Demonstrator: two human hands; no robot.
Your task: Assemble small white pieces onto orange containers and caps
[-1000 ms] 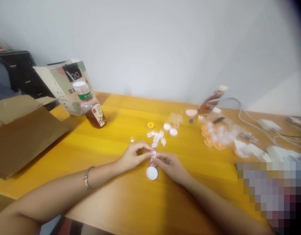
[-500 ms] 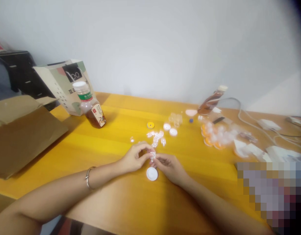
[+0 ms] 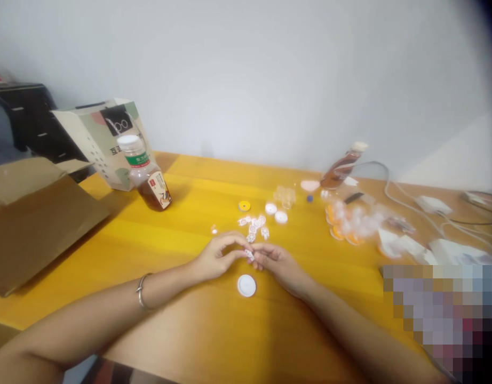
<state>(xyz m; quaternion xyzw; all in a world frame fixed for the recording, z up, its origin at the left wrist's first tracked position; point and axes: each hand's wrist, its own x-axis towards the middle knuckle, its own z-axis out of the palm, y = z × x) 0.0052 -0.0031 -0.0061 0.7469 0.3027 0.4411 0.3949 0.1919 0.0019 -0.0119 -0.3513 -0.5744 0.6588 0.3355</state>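
Between the fingertips of my left hand [image 3: 220, 257] and my right hand [image 3: 280, 264] is a small white printed piece [image 3: 250, 255]. Both hands pinch it above the table; its exact kind is too small to make out. Just below them, nearer to me, a round white lid-like disc [image 3: 246, 286] lies flat. Beyond my fingers lies a loose group of similar white pieces with reddish marks [image 3: 253, 226]. Two round white discs [image 3: 276, 213] and a yellow ring-shaped disc [image 3: 244, 206] lie behind that group.
A cardboard box [image 3: 49, 229], a paper bag [image 3: 97, 144] and a bottle of brown drink [image 3: 145, 176] stand left. Right are another tilted bottle [image 3: 342, 168], orange-and-white round items [image 3: 348, 224], cables [image 3: 410, 197] and white papers [image 3: 402, 245]. Clear plastic pieces [image 3: 285, 196] lie near the wall.
The small printed piece has turned between my fingers, from upright to slanted. My right fingers have closed in nearer to my left fingertips. The view has shifted slightly.
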